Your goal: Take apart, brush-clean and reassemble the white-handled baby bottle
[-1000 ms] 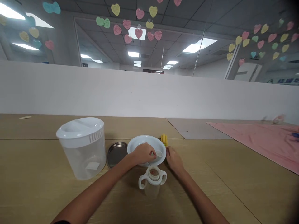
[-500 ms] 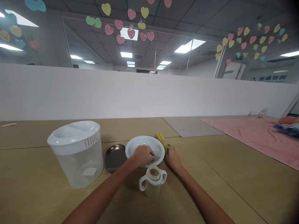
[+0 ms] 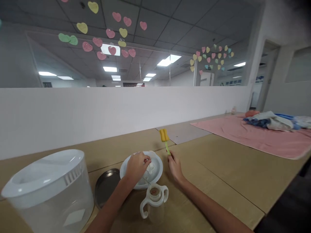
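Note:
My left hand (image 3: 136,165) reaches over a white bowl (image 3: 160,166), thumb and fingertips pinched on a small whitish, see-through piece (image 3: 150,167) whose kind I cannot make out. In my right hand (image 3: 175,166) is a sponge brush (image 3: 164,135); its yellow head points up and away, and the fingers wrap its green handle. Between my forearms stands a clear two-handled baby bottle (image 3: 155,212) with white handles and an uncapped mouth; something reddish-brown shows inside.
A large clear bucket with a white lid (image 3: 46,171) stands at the left. Beside it lies a dark round metal tray (image 3: 105,187). Farther right, a pink cloth (image 3: 225,132) bears a heap of clothes (image 3: 272,121). A white wall (image 3: 109,110) rises behind the table.
The view has swung right. My right hand has lifted the brush, turning its sponge head upright beyond the bowl. My left hand has risen slightly with the whitish piece.

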{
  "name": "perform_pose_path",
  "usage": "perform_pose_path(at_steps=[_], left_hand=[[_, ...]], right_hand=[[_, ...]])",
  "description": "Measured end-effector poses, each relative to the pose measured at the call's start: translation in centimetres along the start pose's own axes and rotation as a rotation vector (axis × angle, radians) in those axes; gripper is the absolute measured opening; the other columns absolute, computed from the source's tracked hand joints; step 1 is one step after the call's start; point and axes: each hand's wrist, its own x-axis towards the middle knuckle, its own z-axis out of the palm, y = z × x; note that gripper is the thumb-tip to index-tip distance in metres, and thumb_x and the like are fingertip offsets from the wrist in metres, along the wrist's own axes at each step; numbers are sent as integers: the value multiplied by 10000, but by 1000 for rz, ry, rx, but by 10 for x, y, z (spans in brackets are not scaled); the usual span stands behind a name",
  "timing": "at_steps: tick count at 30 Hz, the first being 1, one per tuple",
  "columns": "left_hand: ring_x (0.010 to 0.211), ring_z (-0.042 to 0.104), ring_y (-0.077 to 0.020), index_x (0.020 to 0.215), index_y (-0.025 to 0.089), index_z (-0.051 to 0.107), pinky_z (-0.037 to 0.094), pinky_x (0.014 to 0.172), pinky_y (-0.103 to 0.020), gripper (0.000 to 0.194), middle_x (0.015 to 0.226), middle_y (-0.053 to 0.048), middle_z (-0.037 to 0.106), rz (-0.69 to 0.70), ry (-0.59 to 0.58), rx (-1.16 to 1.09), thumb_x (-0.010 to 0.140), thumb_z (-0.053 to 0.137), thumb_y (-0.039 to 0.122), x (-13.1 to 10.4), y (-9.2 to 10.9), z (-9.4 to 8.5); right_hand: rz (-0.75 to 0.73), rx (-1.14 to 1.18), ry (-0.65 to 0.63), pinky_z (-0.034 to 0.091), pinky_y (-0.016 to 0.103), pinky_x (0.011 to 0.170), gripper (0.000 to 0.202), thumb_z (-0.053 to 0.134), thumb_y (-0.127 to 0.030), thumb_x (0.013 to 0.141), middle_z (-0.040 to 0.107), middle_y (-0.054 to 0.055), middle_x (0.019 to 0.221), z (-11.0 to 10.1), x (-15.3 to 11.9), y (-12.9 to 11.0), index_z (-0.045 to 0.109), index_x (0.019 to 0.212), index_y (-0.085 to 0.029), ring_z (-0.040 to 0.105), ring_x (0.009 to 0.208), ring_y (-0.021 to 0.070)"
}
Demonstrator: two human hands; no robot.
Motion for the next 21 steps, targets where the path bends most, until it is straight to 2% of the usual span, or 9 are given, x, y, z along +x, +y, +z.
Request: perform_pose_path(at_steps=[3,6,9,13,17,21], left_hand=[[783,574,-173,880,185,669,403,723,-272,271,853,-58,647,23,121,-103,858,426,304,-1,-1,-11],[754,576,-164,869,165,655,415,707,-267,295,843,-57,652,60,160,-254,863,408,326,-4,-1,-25],[752,583,-177,833,156,656,426,671,-267,295,825,-62,661,69,186,-329,842,399,301,-8,-1,-44],[784,592,-185,873,197,677,437,686,-276,312,911,-49,680,54,272,-381,834,424,376,-14,0,-67],[876,599,-186,885,210,686,446,697,-257,323,966,-31,678,72,274,-463,830,447,420,-20,4,-79],[826,599,-170,922,197,680,440,684,-250,329,969,-36,671,87,249,-460,840,444,411,-24,7,-82]], right_hand=[[-11,30,10,442,216,599,428,187,-356,931,604,41,760,-10,-4,-18,554,994,-145,562,665,135],[-110,31,-48,418,205,600,412,222,-384,937,589,23,699,-17,-12,-29,569,895,-167,536,621,119],[-232,4,-106,383,211,577,395,272,-400,920,561,17,627,-20,-19,-32,565,775,-179,498,559,113],[-288,-45,-60,327,214,529,393,252,-347,933,495,1,557,-19,-21,-28,514,691,-181,443,505,105],[-378,-81,-44,301,212,516,364,268,-312,935,476,-9,541,-19,-18,-24,490,679,-179,426,489,96],[-499,-106,-66,287,223,515,339,309,-324,914,474,-11,527,-19,-17,-21,485,663,-181,401,470,92]])
